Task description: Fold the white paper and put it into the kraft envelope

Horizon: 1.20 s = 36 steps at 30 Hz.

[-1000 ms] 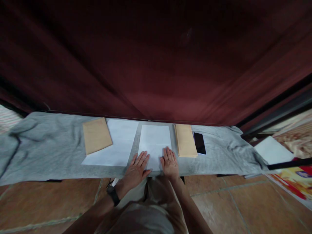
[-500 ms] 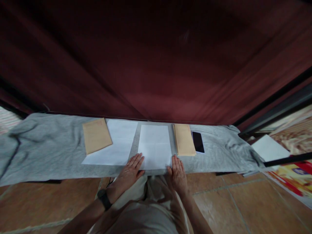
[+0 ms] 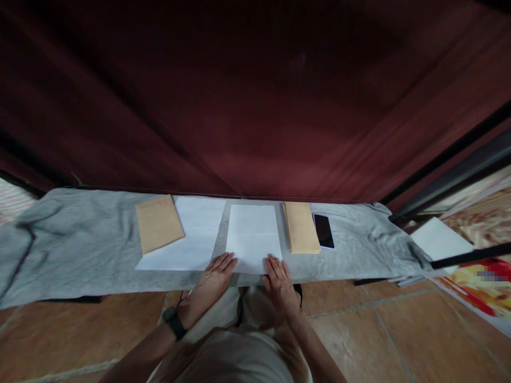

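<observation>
A white sheet of paper (image 3: 253,234) lies on the grey cloth (image 3: 80,250) straight in front of me. My left hand (image 3: 209,282) rests flat at the sheet's near left corner, fingers stretched out. My right hand (image 3: 279,282) lies flat at the near right corner, fingertips on the paper's edge. Neither hand holds anything. A black watch (image 3: 174,322) is on my left wrist.
A larger white sheet (image 3: 187,239) with a brown envelope (image 3: 158,222) on it lies to the left. To the right are a stack of brown envelopes (image 3: 301,227) and a black phone (image 3: 323,231). A dark red curtain (image 3: 255,106) hangs behind. Brown floor tiles (image 3: 379,335) are below.
My right hand has slid left from beside the sheet back onto its near right corner. My left hand has barely moved.
</observation>
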### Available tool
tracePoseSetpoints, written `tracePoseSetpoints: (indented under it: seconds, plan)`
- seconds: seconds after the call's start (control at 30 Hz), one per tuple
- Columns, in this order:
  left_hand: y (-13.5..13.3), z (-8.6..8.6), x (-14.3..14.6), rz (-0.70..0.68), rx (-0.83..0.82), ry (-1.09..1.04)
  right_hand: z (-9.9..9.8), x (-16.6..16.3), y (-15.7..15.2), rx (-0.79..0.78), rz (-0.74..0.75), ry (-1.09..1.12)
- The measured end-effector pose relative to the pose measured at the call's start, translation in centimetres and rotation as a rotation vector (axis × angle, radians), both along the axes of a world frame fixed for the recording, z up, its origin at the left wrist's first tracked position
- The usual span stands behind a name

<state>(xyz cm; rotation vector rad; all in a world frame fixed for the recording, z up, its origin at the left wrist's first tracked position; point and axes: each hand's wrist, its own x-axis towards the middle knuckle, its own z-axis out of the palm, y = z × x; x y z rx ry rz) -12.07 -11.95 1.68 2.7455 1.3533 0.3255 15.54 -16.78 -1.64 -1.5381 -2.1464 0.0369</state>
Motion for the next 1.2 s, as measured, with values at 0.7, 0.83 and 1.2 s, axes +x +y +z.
tracePoseSetpoints:
  seconds: [0.7,0.83,1.2]
  plan:
    - [1.5,0.7,-3.3,-0.026,-0.221,-0.477,4.7,4.2,0.3,-0.436,0.035,0.652]
    - [2.6,0.2,-3.2,-0.065,-0.325,-0.457,5.0,4.2,0.5,-0.473,0.049,0.740]
    - [0.6,-0.1,-3.0,0.086,-0.383,-0.589,3.0,4.4,1.3,-0.329,0.034,0.528]
